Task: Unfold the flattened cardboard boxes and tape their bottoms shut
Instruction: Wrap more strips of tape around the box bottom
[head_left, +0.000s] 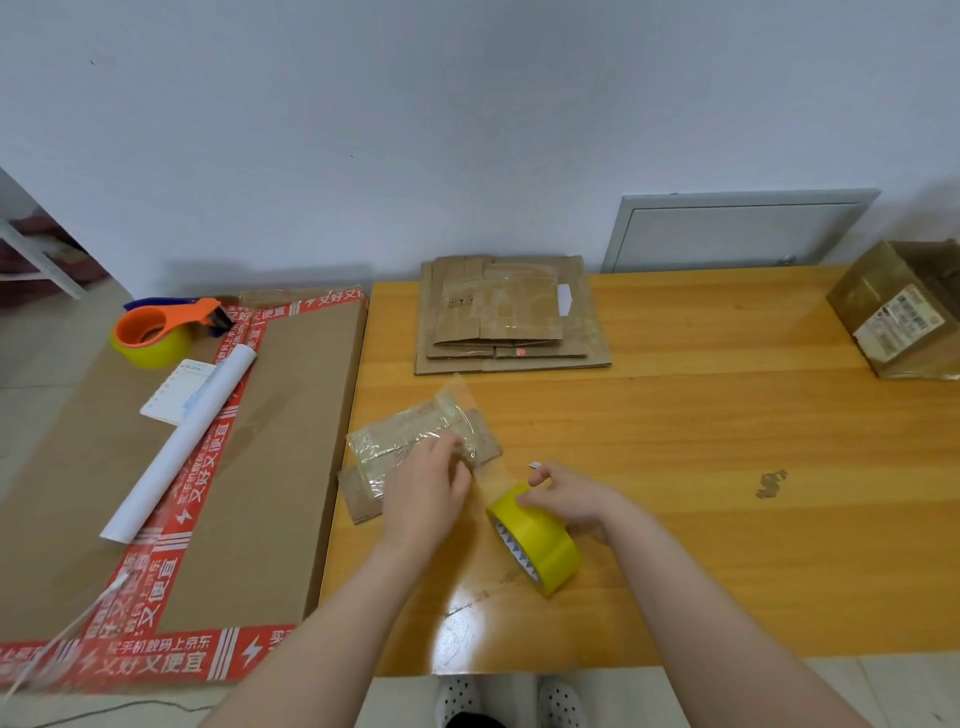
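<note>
Taping box (483, 447) bottom.
Pinching tape (395, 441) down with left hand (426, 488), gripping roll (540, 540) beside box with right hand (569, 496); keep strip taut.

White print "手机数码上京东" and "又好又便宜" is repeated along the red tape (156, 660) on the large cardboard box (280, 441). The label (901, 325) on the brown box (862, 291) and the mark (460, 301) on the flattened boxes (582, 332) cannot be read.
</note>
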